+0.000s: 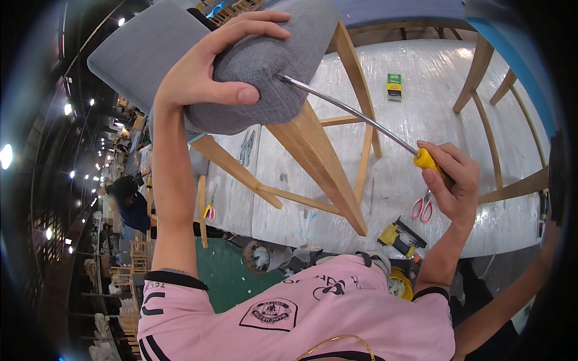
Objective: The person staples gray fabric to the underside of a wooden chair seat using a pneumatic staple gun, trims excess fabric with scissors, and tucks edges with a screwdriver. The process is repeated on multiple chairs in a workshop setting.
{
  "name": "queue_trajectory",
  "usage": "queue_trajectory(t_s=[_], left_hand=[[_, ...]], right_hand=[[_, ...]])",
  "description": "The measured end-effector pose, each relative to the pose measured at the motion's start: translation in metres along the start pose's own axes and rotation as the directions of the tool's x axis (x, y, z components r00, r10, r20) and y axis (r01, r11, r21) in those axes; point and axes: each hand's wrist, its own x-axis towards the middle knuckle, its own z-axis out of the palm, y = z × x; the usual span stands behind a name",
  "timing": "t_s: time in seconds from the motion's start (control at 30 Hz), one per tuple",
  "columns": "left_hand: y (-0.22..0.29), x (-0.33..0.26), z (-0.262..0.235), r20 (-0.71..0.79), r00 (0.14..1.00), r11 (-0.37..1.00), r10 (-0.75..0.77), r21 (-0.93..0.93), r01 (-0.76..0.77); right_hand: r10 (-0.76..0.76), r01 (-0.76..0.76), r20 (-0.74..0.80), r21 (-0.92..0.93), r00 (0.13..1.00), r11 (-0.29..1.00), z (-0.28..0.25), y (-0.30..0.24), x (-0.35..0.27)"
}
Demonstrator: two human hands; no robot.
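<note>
A chair with a grey fabric seat [256,111] and wooden legs [322,162] stands tilted in front of me. My left hand [201,69] grips the padded corner above the nearest leg, thumb on the near side and fingers curved over the top. In my right hand [454,180] is the yellow handle of a long screwdriver [364,120]. Its metal shaft runs up and left, and the tip touches the grey fabric at that corner. Whether the tip goes into the fabric, I cannot tell.
On the film-covered table [283,222] lie red-handled scissors [422,208], a yellow-and-black staple gun [402,239] and a small green-and-yellow box [394,87]. Another wooden-legged chair [481,72] stands at the right. Someone in dark clothes [133,204] is farther off at the left.
</note>
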Motion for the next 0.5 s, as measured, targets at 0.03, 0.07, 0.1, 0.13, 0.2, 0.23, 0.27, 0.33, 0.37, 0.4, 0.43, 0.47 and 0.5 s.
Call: queue_trajectory(t_s=[0.03,0.07,0.1,0.13,0.2,0.23,0.27,0.33,0.37,0.4,0.43,0.47,0.5], left_hand=[[-0.002,0.0,0.0,0.003,1.0,1.0,0.007,0.01,-0.007],[-0.002,0.0,-0.001,0.008,1.0,1.0,0.013,0.007,-0.013],[-0.003,-0.001,-0.001,0.013,1.0,1.0,0.019,0.003,-0.019],[-0.003,0.0,-0.002,0.017,0.999,1.0,0.031,-0.002,-0.031],[-0.004,0.004,-0.003,0.015,0.999,0.999,0.032,-0.01,-0.032],[-0.005,0.004,-0.003,0.011,1.0,0.999,0.029,-0.015,-0.029],[-0.006,0.004,-0.003,0.012,1.0,1.0,0.029,-0.013,-0.029],[-0.007,0.006,-0.003,0.017,0.999,0.999,0.035,-0.007,-0.035],[-0.006,0.007,-0.003,0.017,0.999,0.999,0.033,-0.012,-0.033],[-0.004,0.007,-0.004,0.016,0.999,0.999,0.031,-0.017,-0.031],[-0.004,0.005,-0.003,0.014,1.0,0.999,0.022,-0.024,-0.022],[-0.004,0.002,-0.002,0.013,1.0,1.0,0.017,-0.017,-0.016],[-0.005,-0.002,0.0,0.011,1.0,1.0,0.01,-0.011,-0.01]], right_hand=[[-0.02,0.02,0.008,-0.015,1.0,1.0,-0.004,0.001,0.002],[-0.039,0.04,0.015,-0.03,0.999,0.999,-0.007,0.001,0.004],[-0.058,0.059,0.023,-0.045,0.998,0.997,-0.009,0.002,0.007],[-0.069,0.07,0.025,-0.06,0.997,0.996,-0.013,0.0,0.009],[-0.09,0.092,0.03,-0.091,0.996,0.992,-0.02,-0.004,0.012],[-0.097,0.099,0.028,-0.098,0.995,0.99,-0.02,-0.004,0.012],[-0.105,0.107,0.026,-0.106,0.994,0.989,-0.019,-0.004,0.013],[-0.106,0.108,0.022,-0.121,0.994,0.987,-0.02,-0.005,0.013],[-0.101,0.102,0.02,-0.127,0.995,0.987,-0.021,-0.007,0.014],[-0.095,0.096,0.018,-0.134,0.995,0.986,-0.021,-0.008,0.014],[-0.085,0.087,0.024,-0.132,0.996,0.987,-0.019,-0.007,0.014],[-0.076,0.079,0.03,-0.129,0.997,0.988,-0.017,-0.006,0.013],[-0.067,0.071,0.036,-0.127,0.997,0.989,-0.015,-0.005,0.013]])
